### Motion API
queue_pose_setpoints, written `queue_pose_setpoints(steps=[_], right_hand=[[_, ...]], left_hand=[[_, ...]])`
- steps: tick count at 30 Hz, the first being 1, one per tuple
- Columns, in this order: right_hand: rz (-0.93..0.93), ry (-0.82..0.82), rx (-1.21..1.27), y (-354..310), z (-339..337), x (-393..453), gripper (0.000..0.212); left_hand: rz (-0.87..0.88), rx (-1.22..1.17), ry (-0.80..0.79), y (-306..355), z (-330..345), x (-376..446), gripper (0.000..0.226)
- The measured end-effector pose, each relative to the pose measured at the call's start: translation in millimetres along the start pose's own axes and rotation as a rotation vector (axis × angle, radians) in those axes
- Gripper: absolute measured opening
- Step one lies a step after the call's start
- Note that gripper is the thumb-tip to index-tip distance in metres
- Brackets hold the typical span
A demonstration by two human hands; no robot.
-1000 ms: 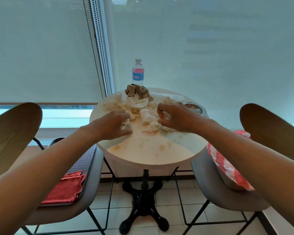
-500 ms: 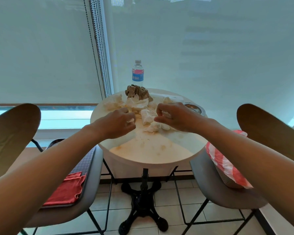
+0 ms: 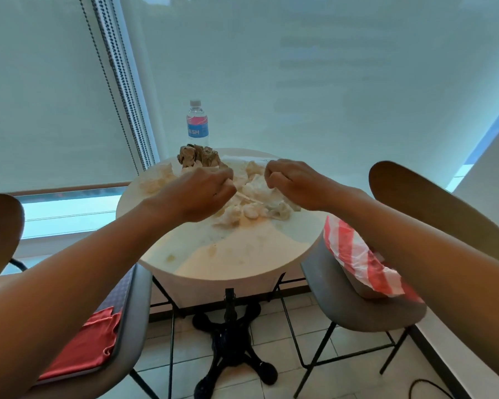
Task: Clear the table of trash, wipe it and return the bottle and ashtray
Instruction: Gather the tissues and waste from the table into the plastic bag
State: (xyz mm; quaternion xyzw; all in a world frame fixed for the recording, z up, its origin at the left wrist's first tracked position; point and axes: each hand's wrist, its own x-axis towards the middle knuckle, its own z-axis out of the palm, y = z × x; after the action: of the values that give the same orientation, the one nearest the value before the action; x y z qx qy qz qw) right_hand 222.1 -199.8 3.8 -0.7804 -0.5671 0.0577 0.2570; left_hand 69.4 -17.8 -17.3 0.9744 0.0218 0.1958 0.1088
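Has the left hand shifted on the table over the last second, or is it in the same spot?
Yes. The left hand has moved toward the far side of the table, closer to the crumpled brown paper, among the white tissues.

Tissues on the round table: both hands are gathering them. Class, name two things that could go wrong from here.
1. The bottle stands upright at the far edge, just behind the brown paper; reaching for that wad might knock it over.
2. The left hand and right hand work among loose tissues lying on smears on the table; scraps could stick or drop to the floor.
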Motion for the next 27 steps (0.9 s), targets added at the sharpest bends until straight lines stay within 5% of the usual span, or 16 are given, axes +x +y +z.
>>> queue_pose_setpoints(steps=[4, 15, 21, 27], right_hand=[[0.015, 0.039, 0.050, 32.6, -19.2, -14.2, 0.008], [0.134, -0.080, -0.119, 155.7, -79.0, -80.3, 0.019], [0.164, -0.123, -0.208, 235.0, -106.9, -126.6, 0.006], [0.270, -0.145, -0.137, 286.2, -115.2, -160.4, 0.021]], left_hand=[[0.002, -0.030, -0.024, 21.4, 15.5, 24.8, 0.026], [0.000, -0.006, -0.186, 125.2, 87.6, 119.7, 0.019], [-0.024, 0.005, -0.364, 181.2, 141.3, 177.6, 0.023], [-0.018, -0.001, -0.557, 209.3, 195.7, 221.7, 0.033]])
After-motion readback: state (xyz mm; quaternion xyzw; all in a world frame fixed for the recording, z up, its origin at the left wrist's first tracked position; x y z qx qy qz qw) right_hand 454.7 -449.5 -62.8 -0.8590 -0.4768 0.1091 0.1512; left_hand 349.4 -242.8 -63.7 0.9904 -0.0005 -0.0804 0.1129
